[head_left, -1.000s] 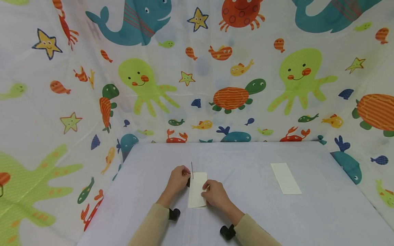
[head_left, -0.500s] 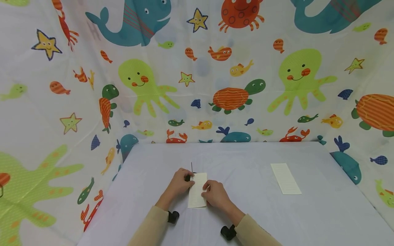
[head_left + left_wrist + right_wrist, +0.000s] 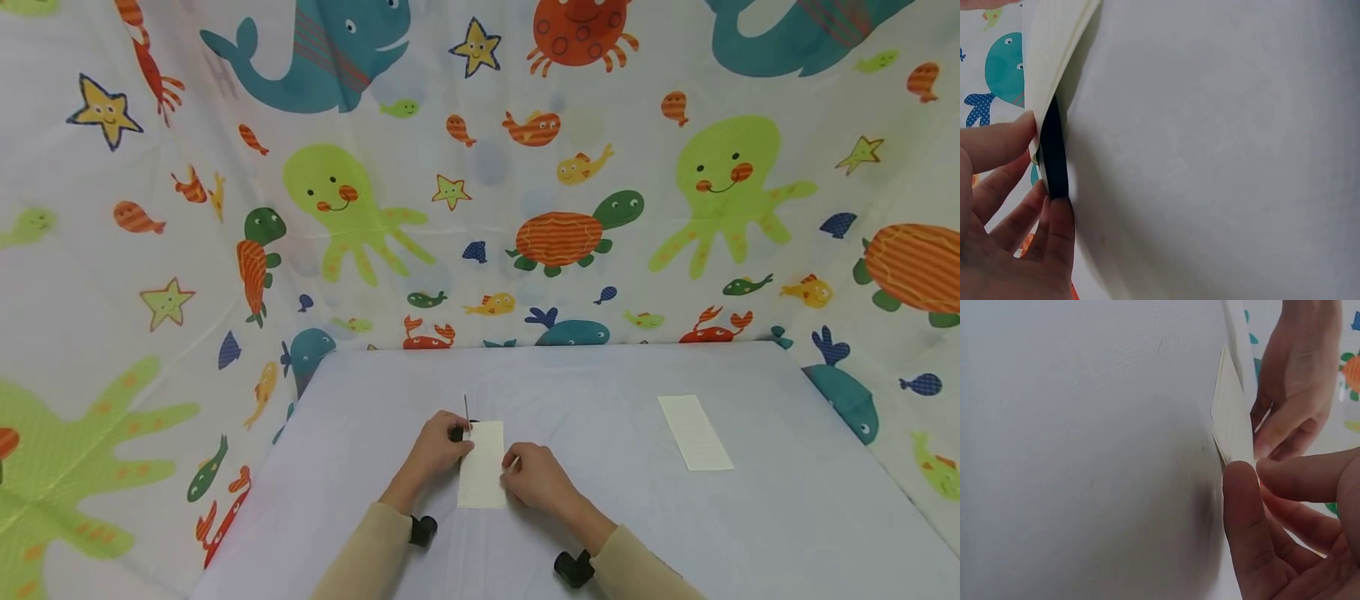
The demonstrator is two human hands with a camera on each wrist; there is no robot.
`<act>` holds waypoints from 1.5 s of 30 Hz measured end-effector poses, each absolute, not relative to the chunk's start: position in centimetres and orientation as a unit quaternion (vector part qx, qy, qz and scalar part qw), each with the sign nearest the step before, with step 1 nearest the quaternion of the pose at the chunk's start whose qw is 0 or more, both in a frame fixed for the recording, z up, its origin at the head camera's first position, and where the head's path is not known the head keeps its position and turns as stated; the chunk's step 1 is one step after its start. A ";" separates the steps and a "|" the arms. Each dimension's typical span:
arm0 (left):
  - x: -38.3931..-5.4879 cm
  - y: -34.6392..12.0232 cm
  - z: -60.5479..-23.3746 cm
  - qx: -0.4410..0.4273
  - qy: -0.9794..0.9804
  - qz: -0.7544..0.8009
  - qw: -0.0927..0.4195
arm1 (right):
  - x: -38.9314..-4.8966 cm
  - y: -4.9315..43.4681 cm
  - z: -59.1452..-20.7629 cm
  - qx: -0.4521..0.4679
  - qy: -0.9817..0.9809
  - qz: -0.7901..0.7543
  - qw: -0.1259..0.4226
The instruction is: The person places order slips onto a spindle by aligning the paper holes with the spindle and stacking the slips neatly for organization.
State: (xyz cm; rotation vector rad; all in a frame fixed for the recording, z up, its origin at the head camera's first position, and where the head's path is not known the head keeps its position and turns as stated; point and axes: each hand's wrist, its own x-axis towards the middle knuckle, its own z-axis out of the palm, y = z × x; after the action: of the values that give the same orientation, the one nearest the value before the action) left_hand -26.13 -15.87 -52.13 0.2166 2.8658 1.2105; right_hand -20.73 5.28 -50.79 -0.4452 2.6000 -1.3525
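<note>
Holding a narrow, rectangular cream paper sheaf (image 3: 482, 479) from its right side, a person's right hand (image 3: 536, 477) pinches the long edge between thumb and forefinger, presumably to keep the layers flush; the right wrist view shows them parting slightly just beside the fingertips. The sheaf lies between the two hands, over a white cloth-covered tabletop (image 3: 600, 392). At its opposite edge, the left hand (image 3: 433, 442) grips a black, flat, strip-like object (image 3: 1055, 150): the thumb lies against the paper while other fingertips meet the strip's end, an arrangement that probably braces strip and paper together. Whether the strip encloses the paper edge cannot be told, as part of it is covered. A thin, dark, upright rod (image 3: 466, 408) rises beside the left fingertips; it may belong to the strip, though any join is hidden.

Well apart to the right of the right hand lies a rectangular cream paper sheet (image 3: 695, 432), untouched, perhaps placed there to stay separate from the sheaf. Small black cylindrical devices (image 3: 422, 531) sit at the wrists. Beyond the hands hangs a white curtain printed with sea creatures (image 3: 495, 158).
</note>
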 end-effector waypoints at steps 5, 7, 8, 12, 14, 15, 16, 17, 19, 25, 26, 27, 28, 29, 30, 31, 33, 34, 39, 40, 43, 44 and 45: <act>-26.0 -15.9 -52.1 0.070 0.921 0.384 0.010 | -20.5 6.2 -50.4 -0.160 0.886 -0.427 0.086; -26.0 -15.8 -52.1 0.071 0.920 0.385 0.009 | -20.5 6.5 -50.3 -0.164 0.893 -0.413 0.079; -26.0 -15.8 -52.0 0.073 0.920 0.386 0.008 | -20.4 6.7 -50.2 -0.167 0.896 -0.404 0.074; -25.9 -15.7 -52.0 0.074 0.919 0.388 0.007 | -20.2 7.5 -50.1 -0.176 0.911 -0.369 0.057; -26.0 -15.6 -52.0 0.069 0.920 0.387 0.009 | -20.0 8.1 -50.1 -0.187 0.918 -0.348 0.045; -26.0 -15.6 -52.1 0.066 0.920 0.386 0.010 | -20.0 8.3 -50.1 -0.191 0.921 -0.337 0.040; -26.0 -15.6 -52.1 0.065 0.921 0.385 0.010 | -19.9 8.6 -50.1 -0.197 0.924 -0.326 0.034; -26.0 -15.6 -52.0 0.061 0.920 0.386 0.011 | -19.9 8.9 -50.2 -0.203 0.927 -0.315 0.027; -26.0 -15.5 -51.9 0.054 0.919 0.390 0.014 | -19.8 9.5 -50.3 -0.212 0.934 -0.288 0.014; -25.9 -15.4 -51.7 0.047 0.918 0.395 0.015 | -19.5 11.2 -50.6 -0.233 0.949 -0.207 -0.038; -25.8 -15.4 -51.7 0.047 0.918 0.395 0.015 | -19.5 11.5 -50.6 -0.239 0.950 -0.195 -0.051; -25.8 -15.4 -51.7 0.047 0.918 0.394 0.015 | -19.4 11.8 -50.6 -0.243 0.950 -0.183 -0.063; -25.8 -15.4 -51.7 0.049 0.918 0.393 0.015 | -19.4 12.1 -50.6 -0.247 0.951 -0.173 -0.073; -25.8 -15.4 -51.7 0.048 0.918 0.394 0.015 | -19.4 12.4 -50.6 -0.251 0.950 -0.163 -0.083; -25.8 -15.4 -51.7 0.049 0.918 0.393 0.014 | -19.4 12.7 -50.5 -0.255 0.950 -0.152 -0.091; -25.8 -15.4 -51.7 0.048 0.918 0.393 0.014 | -19.4 13.0 -50.5 -0.259 0.950 -0.144 -0.098; -25.8 -15.4 -51.7 0.046 0.919 0.392 0.015 | -19.5 13.7 -50.5 -0.259 0.952 -0.128 -0.105; -25.8 -15.4 -51.7 0.045 0.919 0.391 0.014 | -19.5 14.0 -50.5 -0.259 0.953 -0.120 -0.107; -25.7 -15.4 -51.7 0.046 0.921 0.386 0.012 | -19.9 15.7 -50.8 -0.248 0.958 -0.094 -0.111; -25.7 -15.4 -51.7 0.048 0.922 0.385 0.011 | -19.9 16.0 -50.9 -0.247 0.959 -0.089 -0.111; -25.7 -15.4 -51.7 0.052 0.921 0.387 0.010 | -20.1 17.1 -51.0 -0.242 0.961 -0.081 -0.105; -25.7 -15.4 -51.7 0.052 0.921 0.387 0.011 | -20.2 17.5 -50.9 -0.240 0.962 -0.080 -0.101; -25.7 -15.4 -51.7 0.053 0.921 0.387 0.010 | -20.3 17.8 -50.9 -0.235 0.964 -0.078 -0.096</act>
State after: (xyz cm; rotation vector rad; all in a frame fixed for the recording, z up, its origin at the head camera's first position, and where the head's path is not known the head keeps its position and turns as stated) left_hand -25.70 -15.45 -51.71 0.1642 2.8730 1.2075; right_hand -20.30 17.81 -50.89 -0.7857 3.2290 -0.2599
